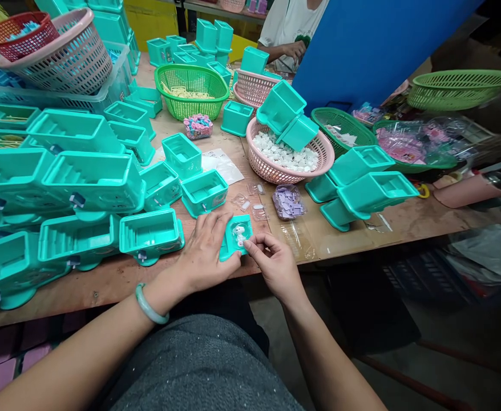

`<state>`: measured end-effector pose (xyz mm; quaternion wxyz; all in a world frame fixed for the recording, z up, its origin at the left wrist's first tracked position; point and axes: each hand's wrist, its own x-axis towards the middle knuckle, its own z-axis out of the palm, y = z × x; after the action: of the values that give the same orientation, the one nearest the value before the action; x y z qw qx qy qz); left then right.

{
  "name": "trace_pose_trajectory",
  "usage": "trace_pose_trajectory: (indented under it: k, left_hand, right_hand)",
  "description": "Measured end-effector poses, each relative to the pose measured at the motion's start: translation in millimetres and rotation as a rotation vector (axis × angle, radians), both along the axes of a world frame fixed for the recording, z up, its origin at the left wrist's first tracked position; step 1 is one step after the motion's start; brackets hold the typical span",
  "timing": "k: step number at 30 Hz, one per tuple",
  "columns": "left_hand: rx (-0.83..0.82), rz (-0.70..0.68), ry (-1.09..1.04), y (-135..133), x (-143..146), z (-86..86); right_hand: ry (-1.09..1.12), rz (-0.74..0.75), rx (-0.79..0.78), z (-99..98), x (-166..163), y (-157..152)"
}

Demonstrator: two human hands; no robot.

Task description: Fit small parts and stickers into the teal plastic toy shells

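Observation:
A small teal plastic box (pixel 226 248) lies near the table's front edge, its face turned up. On that face sits a small white animal figure (pixel 239 230). My left hand (pixel 207 248) grips the box from the left, fingers along its far side and thumb at its near edge. Thumb and forefinger of my right hand (pixel 275 264) pinch the lower end of the white figure; the fingertips partly cover it. Just beyond the hands are small clear plastic pieces (pixel 259 212) and a clear tray of lilac parts (pixel 289 202).
Teal boxes with stepped insides (pixel 92 177) are stacked at left. A pink basket (pixel 261 165) holds white pieces and two teal boxes. Behind stands a green basket (pixel 190 105) of cream parts. More teal boxes (pixel 374 188) stand at right. Across the table is another person's hand (pixel 294 51).

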<state>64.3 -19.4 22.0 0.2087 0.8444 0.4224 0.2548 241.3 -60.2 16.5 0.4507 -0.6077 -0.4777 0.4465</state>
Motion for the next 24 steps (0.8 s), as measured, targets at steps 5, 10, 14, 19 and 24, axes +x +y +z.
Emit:
trace_pose_trajectory:
  k: [5, 10, 14, 19, 24]
  left_hand:
    - [0.052, 0.079, -0.063, -0.6, 8.4, -3.3]
    - [0.103, 0.125, -0.071, -1.5, 13.6, -6.5]
    - [0.145, 0.135, -0.08, -3.7, 14.0, -9.1]
    - [0.172, 0.146, -0.078, -7.9, 14.8, -9.0]
    - [0.158, 0.168, -0.051, -12.0, 16.3, -8.0]
  right_hand:
    - [-0.038, -0.016, 0.03, -1.2, -1.5, -2.2]
    - [-0.058, -0.022, 0.064, -1.3, -4.1, -4.1]
    - [-0.157, -0.043, 0.123, -1.1, -7.0, -7.5]
    - [-0.428, -0.081, 0.269, -2.4, -11.1, -14.6]
    - [-0.649, -0.079, 0.406, -5.3, -13.5, -19.8]
